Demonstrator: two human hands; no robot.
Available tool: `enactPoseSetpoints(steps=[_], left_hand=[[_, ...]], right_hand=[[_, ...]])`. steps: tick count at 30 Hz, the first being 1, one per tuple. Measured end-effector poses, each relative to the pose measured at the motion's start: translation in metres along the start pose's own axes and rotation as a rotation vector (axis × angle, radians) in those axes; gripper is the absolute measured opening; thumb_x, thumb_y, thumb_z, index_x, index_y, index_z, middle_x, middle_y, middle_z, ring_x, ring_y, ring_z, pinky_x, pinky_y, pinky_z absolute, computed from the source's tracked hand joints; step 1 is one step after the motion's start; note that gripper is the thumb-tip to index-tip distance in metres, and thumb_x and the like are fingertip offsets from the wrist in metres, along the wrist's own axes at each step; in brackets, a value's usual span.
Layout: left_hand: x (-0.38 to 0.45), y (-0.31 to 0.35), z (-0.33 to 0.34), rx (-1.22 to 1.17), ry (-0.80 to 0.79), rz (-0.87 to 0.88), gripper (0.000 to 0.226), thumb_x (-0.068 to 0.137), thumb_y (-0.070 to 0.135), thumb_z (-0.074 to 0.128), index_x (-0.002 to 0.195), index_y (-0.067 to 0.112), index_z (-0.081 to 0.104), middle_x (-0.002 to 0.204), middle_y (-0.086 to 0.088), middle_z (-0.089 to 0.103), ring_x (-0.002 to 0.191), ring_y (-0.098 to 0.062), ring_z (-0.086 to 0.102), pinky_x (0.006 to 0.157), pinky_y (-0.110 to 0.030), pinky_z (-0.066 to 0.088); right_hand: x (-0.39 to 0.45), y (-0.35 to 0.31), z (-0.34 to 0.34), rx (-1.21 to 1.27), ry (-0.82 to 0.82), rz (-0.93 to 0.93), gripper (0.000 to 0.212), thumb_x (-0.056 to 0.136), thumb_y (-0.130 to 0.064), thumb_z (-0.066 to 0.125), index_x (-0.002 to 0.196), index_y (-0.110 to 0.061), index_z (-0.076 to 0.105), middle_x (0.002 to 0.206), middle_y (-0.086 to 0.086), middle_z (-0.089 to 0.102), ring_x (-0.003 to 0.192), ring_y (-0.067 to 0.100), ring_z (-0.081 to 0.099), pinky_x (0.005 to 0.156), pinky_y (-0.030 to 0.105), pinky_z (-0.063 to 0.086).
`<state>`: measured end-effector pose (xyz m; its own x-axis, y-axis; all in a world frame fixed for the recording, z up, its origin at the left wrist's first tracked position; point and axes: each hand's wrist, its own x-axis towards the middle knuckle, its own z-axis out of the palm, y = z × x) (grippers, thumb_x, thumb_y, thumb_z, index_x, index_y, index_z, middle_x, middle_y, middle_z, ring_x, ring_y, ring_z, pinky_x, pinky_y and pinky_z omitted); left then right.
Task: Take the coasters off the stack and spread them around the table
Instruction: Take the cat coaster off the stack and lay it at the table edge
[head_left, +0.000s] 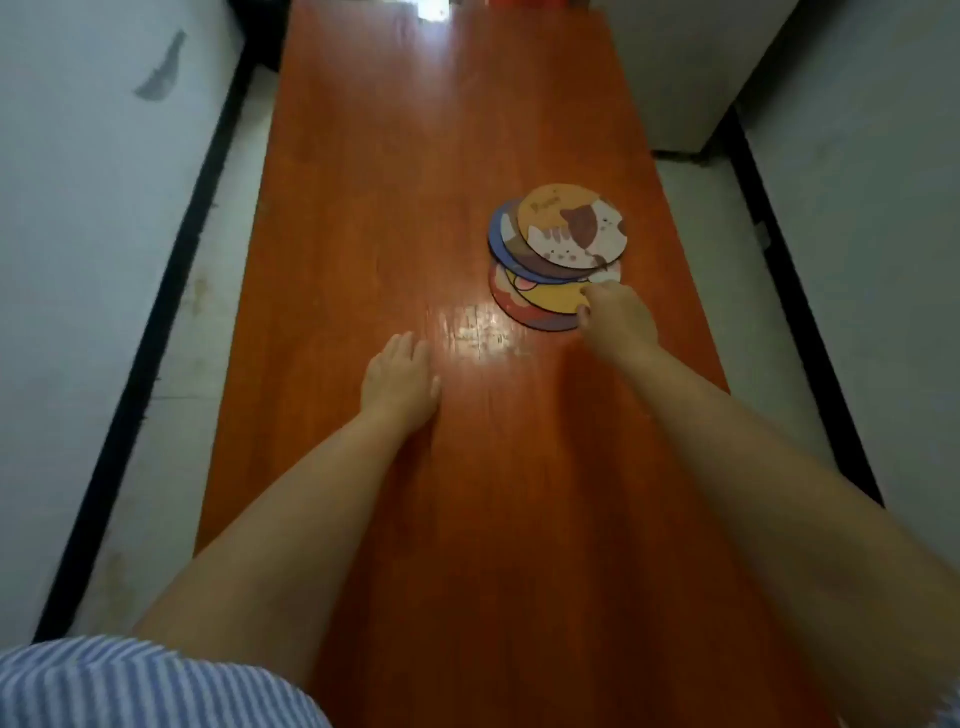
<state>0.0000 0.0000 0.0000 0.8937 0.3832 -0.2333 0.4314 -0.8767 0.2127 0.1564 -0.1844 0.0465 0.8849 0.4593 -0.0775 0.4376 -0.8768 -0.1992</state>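
Note:
A loose stack of round cartoon-cat coasters (558, 254) lies on the right half of a long orange-brown wooden table (395, 182). The top coaster (571, 226) is tan with a white and brown cat and sits shifted toward the far side. Lower ones show blue, brown, yellow (553, 299) and red edges. My right hand (615, 317) rests at the near right edge of the stack, fingers pinching the rim of the yellow coaster. My left hand (400, 382) lies flat on the table, left of the stack, holding nothing.
The table is narrow and runs away from me, with white tiled floor and black strips on both sides. A grey cabinet (691, 73) stands close to the table's far right edge. A striped blue-white garment (140, 686) shows at the bottom left.

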Motion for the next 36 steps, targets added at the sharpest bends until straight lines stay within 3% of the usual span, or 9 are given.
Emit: enactPoseSetpoints(steps=[6,10,14,19,24,28,30,33,36], left_hand=[[0.031,-0.004,0.036,0.049,0.020,0.005,0.063,0.093,0.047,0.029,0.145,0.014,0.015,0.157,-0.008,0.012,0.145,-0.021,0.004,0.117,-0.040,0.004],[0.029,-0.008,0.041,0.057,0.087,0.026,0.062,0.092,0.046,0.031,0.144,0.013,0.021,0.156,-0.008,0.018,0.145,-0.021,0.010,0.117,-0.040,0.006],[0.026,-0.009,0.039,0.048,0.085,0.029,0.062,0.092,0.044,0.032,0.144,0.013,0.020,0.156,-0.009,0.018,0.145,-0.021,0.009,0.117,-0.040,0.005],[0.028,-0.007,0.035,0.029,0.083,0.010,0.061,0.093,0.042,0.033,0.144,0.013,0.020,0.156,-0.008,0.017,0.145,-0.019,0.008,0.117,-0.039,0.003],[0.028,-0.005,0.034,0.016,0.087,0.004,0.060,0.093,0.041,0.034,0.145,0.014,0.019,0.157,-0.007,0.016,0.145,-0.019,0.007,0.118,-0.039,0.003],[0.028,-0.005,0.036,0.020,0.111,0.002,0.059,0.093,0.040,0.036,0.144,0.013,0.023,0.156,-0.008,0.018,0.145,-0.020,0.009,0.117,-0.038,0.005],[0.027,-0.002,0.036,0.034,0.154,0.000,0.056,0.092,0.036,0.041,0.141,0.010,0.030,0.155,-0.012,0.020,0.144,-0.024,0.012,0.117,-0.042,0.010],[0.020,0.001,0.034,0.087,0.201,0.013,0.052,0.090,0.030,0.048,0.135,0.006,0.040,0.150,-0.018,0.029,0.140,-0.033,0.024,0.113,-0.048,0.021],[0.002,0.008,0.031,0.125,0.129,0.022,0.050,0.091,0.031,0.045,0.136,0.008,0.038,0.143,-0.020,0.035,0.130,-0.036,0.032,0.106,-0.047,0.028]], right_hand=[[0.077,0.013,0.027,-0.051,0.026,-0.010,0.038,0.092,-0.002,0.049,0.129,0.004,0.045,0.139,0.026,0.042,0.130,0.037,0.037,0.108,0.046,0.033],[0.098,0.029,0.032,-0.052,0.023,-0.138,0.019,0.087,-0.004,0.057,0.100,0.009,0.063,0.109,0.026,0.061,0.104,0.038,0.054,0.083,0.044,0.048],[0.106,0.042,0.023,0.036,0.011,-0.222,0.028,0.084,-0.013,0.065,0.103,0.007,0.068,0.112,0.026,0.066,0.107,0.038,0.058,0.086,0.043,0.050],[0.117,0.041,0.021,0.136,0.016,-0.160,0.031,0.087,-0.022,0.064,0.101,0.006,0.069,0.115,0.025,0.062,0.109,0.037,0.055,0.089,0.041,0.046],[0.117,0.033,0.028,-0.068,0.045,-0.252,0.022,0.092,-0.004,0.050,0.097,0.013,0.062,0.113,0.027,0.057,0.108,0.036,0.050,0.083,0.044,0.044],[0.109,0.028,0.029,-0.183,0.066,-0.301,0.024,0.090,0.007,0.035,0.105,0.008,0.053,0.112,0.029,0.054,0.105,0.038,0.050,0.078,0.049,0.041],[0.096,0.028,0.027,-0.184,0.148,-0.335,0.018,0.083,0.012,0.042,0.093,0.009,0.057,0.096,0.032,0.059,0.090,0.040,0.057,0.068,0.049,0.046],[0.054,0.033,0.020,-0.185,0.265,-0.402,0.019,0.052,0.020,0.065,0.060,0.004,0.057,0.057,0.024,0.059,0.051,0.033,0.059,0.044,0.034,0.047],[-0.012,0.030,0.024,-0.130,0.273,-0.428,0.021,0.052,0.016,0.072,0.057,0.000,0.059,0.052,0.016,0.059,0.048,0.028,0.057,0.048,0.031,0.048]])
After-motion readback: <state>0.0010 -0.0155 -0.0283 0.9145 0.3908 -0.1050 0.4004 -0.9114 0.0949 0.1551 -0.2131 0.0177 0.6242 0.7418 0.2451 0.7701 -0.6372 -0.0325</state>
